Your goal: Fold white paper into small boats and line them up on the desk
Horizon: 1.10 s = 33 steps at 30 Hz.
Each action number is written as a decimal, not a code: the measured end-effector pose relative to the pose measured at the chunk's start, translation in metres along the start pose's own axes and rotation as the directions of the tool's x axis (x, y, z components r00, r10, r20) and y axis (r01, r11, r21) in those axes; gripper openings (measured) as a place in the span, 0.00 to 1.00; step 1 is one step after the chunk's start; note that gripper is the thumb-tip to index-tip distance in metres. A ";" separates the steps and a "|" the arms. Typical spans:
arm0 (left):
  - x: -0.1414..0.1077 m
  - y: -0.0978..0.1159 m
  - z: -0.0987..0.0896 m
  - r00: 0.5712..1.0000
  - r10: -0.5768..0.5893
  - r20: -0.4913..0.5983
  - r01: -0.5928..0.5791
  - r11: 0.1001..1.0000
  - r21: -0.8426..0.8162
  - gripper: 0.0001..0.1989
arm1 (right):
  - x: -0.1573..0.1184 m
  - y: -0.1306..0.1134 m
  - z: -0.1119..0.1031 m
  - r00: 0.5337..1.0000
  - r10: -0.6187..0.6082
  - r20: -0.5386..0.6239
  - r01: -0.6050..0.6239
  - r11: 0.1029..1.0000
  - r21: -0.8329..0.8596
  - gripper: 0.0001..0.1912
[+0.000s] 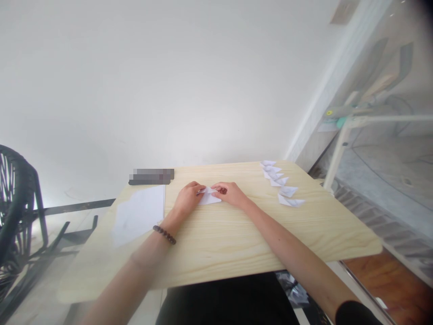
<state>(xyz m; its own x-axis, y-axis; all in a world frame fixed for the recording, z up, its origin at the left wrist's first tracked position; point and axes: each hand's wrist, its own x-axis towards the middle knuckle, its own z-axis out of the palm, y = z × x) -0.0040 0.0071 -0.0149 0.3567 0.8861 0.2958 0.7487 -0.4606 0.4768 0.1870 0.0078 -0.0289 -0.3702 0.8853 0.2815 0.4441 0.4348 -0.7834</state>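
Near the middle of the wooden table, a small sheet of folded white paper [210, 198] lies between my hands. My left hand [190, 197], with a dark bead bracelet on its wrist, pinches the paper's upper left part. The fingers of my right hand [230, 194] are closed on its upper right part. Fine creases in the paper are too small to make out. Over on the right, several folded white paper pieces [279, 182] with pointed ends form a row running from the back edge toward me.
White paper sheets [140, 214] lie on the table's left side. Behind them is a dark, pixelated object [151, 176]. The table [237, 253] stands against a white wall. A dark woven chair [23, 194] is at left, a white metal frame [338, 158] at right.
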 end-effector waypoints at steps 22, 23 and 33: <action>-0.001 0.002 -0.008 0.999 0.035 -0.024 -0.038 0.987 -0.159 0.23 | 0.001 0.001 -0.010 0.997 -0.058 -0.047 0.057 0.998 -0.021 0.13; -0.001 0.001 -0.007 0.999 -0.004 -0.032 -0.003 0.978 -0.207 0.23 | 0.001 0.000 -0.010 0.996 -0.065 -0.054 0.065 0.998 -0.005 0.13; -0.003 -0.001 -0.005 0.991 -0.051 0.124 0.113 0.820 -0.561 0.18 | 0.002 0.008 -0.008 0.999 0.021 -0.049 -0.012 0.986 0.167 0.18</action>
<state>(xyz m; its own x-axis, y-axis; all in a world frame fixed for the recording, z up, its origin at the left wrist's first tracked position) -0.0089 0.0046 -0.0123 0.3847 0.9080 0.1658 0.3412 -0.3068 0.8885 0.1960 0.0146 -0.0306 -0.3202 0.9011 0.2923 0.3058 0.3903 -0.8684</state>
